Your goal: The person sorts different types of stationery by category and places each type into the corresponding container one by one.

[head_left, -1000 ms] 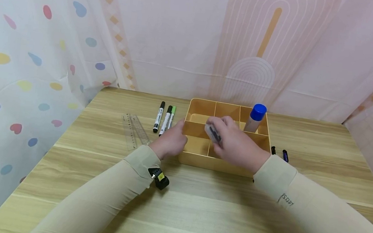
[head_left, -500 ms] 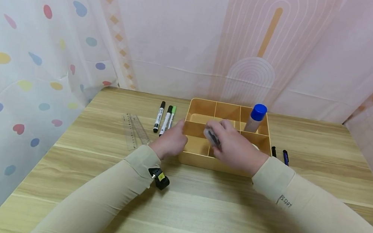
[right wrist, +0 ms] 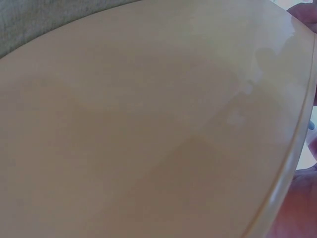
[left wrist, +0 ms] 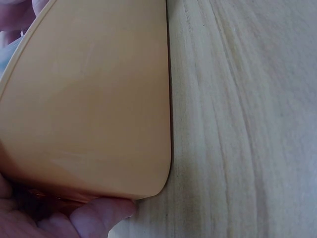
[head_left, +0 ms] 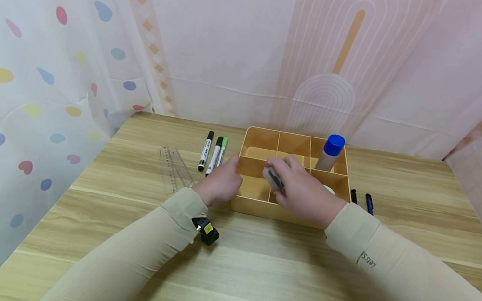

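Observation:
My right hand [head_left: 304, 190] holds a small clear plastic case [head_left: 274, 179] with dark contents over the middle of a yellow-orange divided organizer box [head_left: 257, 209]. Its fingers curl over the case and hide part of it. At the box's left side my left hand [head_left: 222, 180] grips the wall, thumb by the rim; in the left wrist view its fingers [left wrist: 101, 214] lie along the lower corner. A glue stick [head_left: 330, 154] with a blue cap stands in the back right compartment. Behind my right hand, a pale round edge [head_left: 329, 189] shows in the front right compartment.
Left of the box lie two clear rulers [head_left: 168, 170] and several markers, among them a black-capped marker [head_left: 205, 151] and a green-capped one [head_left: 222, 149]. To the right are a black pen [head_left: 353, 195] and a blue pen [head_left: 369, 203]. A patterned curtain [head_left: 233, 48] hangs behind the table.
The right hand has shifted slightly left and down with the clear case, uncovering the pale round edge in the front right compartment. The left hand and the box stay put.

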`<state>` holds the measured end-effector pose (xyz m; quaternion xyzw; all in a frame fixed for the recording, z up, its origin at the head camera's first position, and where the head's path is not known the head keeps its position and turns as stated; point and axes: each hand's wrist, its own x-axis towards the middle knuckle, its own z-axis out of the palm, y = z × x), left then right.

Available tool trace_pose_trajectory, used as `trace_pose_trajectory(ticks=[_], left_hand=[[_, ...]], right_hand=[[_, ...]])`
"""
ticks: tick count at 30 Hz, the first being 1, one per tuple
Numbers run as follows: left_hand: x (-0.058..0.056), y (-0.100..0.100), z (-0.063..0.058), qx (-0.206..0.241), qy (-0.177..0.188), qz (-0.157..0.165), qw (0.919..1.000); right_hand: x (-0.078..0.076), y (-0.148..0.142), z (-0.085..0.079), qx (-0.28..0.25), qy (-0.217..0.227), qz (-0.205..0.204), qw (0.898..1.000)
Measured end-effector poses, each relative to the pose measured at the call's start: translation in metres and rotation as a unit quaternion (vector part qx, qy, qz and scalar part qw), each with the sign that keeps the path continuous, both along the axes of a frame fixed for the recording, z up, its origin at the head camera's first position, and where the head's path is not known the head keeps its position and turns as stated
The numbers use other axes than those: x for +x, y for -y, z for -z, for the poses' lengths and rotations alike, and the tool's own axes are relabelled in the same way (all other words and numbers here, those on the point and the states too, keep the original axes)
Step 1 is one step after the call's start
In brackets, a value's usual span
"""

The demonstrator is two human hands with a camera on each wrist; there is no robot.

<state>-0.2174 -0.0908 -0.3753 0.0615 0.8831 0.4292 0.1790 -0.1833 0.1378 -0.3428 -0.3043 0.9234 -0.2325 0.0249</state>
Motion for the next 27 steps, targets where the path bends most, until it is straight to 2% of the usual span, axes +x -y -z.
trace_pose_trajectory(ticks=[11, 27], left_hand=[[0.0016, 0.0003, -0.0012, -0.003, -0.005, -0.003, 1.0000], [0.0024, -0.0007, -0.0009, 0.005, 0.006, -0.007, 0.9999]], right_hand=[[-0.0011, -0.0014, -0.0003, 0.001, 0.027, -0.001, 1.000], [-0.0045, -0.0019, -0.0021, 0.006, 0.075, 0.017, 0.997]])
